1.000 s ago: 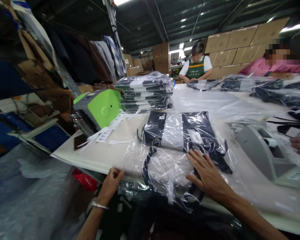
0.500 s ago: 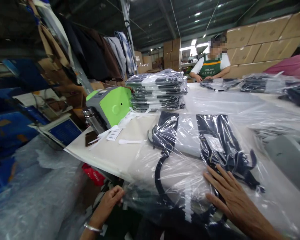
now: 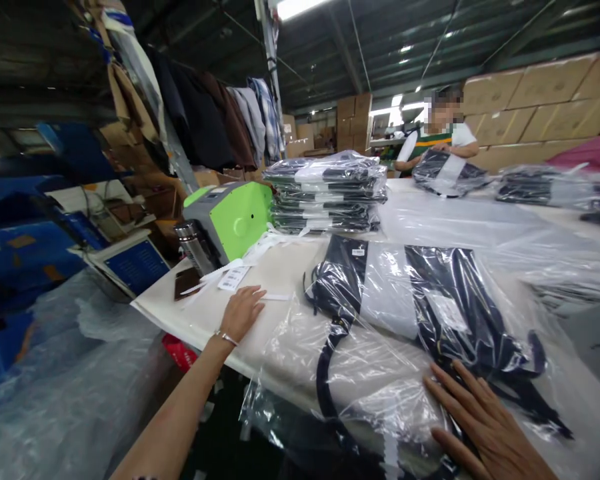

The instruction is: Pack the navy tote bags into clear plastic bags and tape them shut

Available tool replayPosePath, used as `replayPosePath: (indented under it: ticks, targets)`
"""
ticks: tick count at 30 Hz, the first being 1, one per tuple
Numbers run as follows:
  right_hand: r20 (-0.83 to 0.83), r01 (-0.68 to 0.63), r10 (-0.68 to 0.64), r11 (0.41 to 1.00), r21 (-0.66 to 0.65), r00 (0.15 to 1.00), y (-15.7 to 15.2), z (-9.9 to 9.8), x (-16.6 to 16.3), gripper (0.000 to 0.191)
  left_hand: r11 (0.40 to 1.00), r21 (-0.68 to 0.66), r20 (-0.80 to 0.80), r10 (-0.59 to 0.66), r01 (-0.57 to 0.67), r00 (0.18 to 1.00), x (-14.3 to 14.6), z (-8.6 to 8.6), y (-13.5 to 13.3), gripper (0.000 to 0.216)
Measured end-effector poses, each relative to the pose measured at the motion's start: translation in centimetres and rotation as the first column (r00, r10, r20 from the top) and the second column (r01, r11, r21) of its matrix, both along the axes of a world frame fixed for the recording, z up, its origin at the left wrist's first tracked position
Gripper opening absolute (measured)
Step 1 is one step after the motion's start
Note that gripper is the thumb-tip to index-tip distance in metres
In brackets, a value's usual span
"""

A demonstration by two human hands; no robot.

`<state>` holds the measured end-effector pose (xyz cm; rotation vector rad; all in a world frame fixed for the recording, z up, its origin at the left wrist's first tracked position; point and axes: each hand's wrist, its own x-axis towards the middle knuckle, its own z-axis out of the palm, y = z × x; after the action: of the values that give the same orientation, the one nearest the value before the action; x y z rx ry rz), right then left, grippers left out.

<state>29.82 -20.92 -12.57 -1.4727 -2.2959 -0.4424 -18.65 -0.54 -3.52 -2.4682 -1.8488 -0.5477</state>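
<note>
A packing workshop: brown cardboard cartons [image 3: 545,103] stand stacked at two o'clock, flat dark goods in clear plastic bags [image 3: 327,193] pile up on the white surface [image 3: 195,317] at twelve, under a dark metal roof [image 3: 380,40].

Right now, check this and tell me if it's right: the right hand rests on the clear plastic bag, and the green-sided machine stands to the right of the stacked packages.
One thing is wrong: in the head view, the green-sided machine stands to the left of the stacked packages. The right hand does rest on the clear plastic bag.
</note>
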Motion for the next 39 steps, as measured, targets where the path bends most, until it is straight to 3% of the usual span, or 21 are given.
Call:
replayPosePath:
  ticks: [3, 8, 12, 15, 17, 19, 22, 24, 26, 30, 34, 37, 39]
  targets:
    - [-0.010, 0.026, -0.026, 0.999, -0.043, 1.000, -0.2, 0.0, -0.2, 0.078, 0.997, -0.042, -0.110, -0.069, 0.065, 0.991, 1.2, 0.0, 3.3, 0.025]
    - [-0.064, 0.084, -0.093, 0.987, -0.135, 0.994, -0.5, 0.3, -0.6, 0.071, 0.994, -0.076, -0.240, -0.096, 0.080, 0.966, 1.3, 0.7, 5.5, 0.014]
    - [-0.027, 0.097, -0.105, 0.976, -0.194, 0.994, -0.6, 0.7, -0.8, 0.071, 0.998, -0.013, -0.247, 0.052, -0.057, 0.968, 0.8, 1.3, 6.8, 0.019]
    - [-0.046, 0.099, -0.115, 0.960, -0.263, 0.992, -0.9, 1.4, -1.0, 0.068, 0.986, 0.087, -0.193, 0.159, -0.144, 0.968, 2.0, 1.6, 7.0, 0.032]
    - [-0.080, 0.099, -0.131, 0.943, -0.318, 0.988, -1.1, 2.6, -1.3, 0.066, 0.984, 0.135, -0.147, 0.132, -0.112, 0.980, 4.3, 1.4, 6.4, 0.041]
    - [-0.124, 0.117, -0.166, 0.935, -0.334, 0.978, -1.0, 4.7, -1.8, 0.064, 0.987, 0.157, -0.065, 0.020, -0.009, 0.998, 7.5, 0.8, 5.5, 0.050]
    - [-0.189, 0.187, -0.236, 0.951, -0.246, 0.953, 1.0, 8.6, -2.3, 0.061, 0.986, 0.100, 0.096, -0.144, 0.135, 0.985, 12.4, -0.8, 4.1, 0.070]
    - [-0.197, 0.232, -0.270, 0.952, -0.198, 0.942, 3.5, 10.6, -2.2, 0.062, 0.990, -0.007, 0.177, -0.134, 0.137, 0.975, 14.6, -2.0, 3.7, 0.080]
    - [-0.177, 0.298, -0.337, 0.930, -0.215, 0.925, 6.4, 11.2, -1.9, 0.069, 0.990, -0.114, 0.240, -0.049, 0.078, 0.970, 15.3, -3.0, 3.9, 0.087]
    - [-0.141, 0.380, -0.452, 0.852, -0.361, 0.881, 10.0, 8.5, -1.3, 0.081, 0.978, -0.207, 0.303, 0.067, -0.003, 0.950, 14.1, -3.2, 4.8, 0.088]
    - [-0.165, 0.366, -0.450, 0.851, -0.378, 0.877, 10.2, 5.0, -1.7, 0.086, 0.939, -0.344, 0.456, 0.182, -0.016, 0.871, 12.9, -1.6, 4.6, 0.092]
    - [-0.186, 0.366, -0.456, 0.852, -0.374, 0.870, 9.8, 4.4, -1.8, 0.085, 0.846, -0.531, 0.565, 0.321, 0.037, 0.760, 13.4, -0.2, 3.6, 0.091]
    - [-0.212, 0.352, -0.455, 0.851, -0.390, 0.865, 9.8, 4.5, -1.8, 0.084, 0.745, -0.648, 0.613, 0.387, 0.158, 0.689, 14.2, 0.4, 3.0, 0.081]
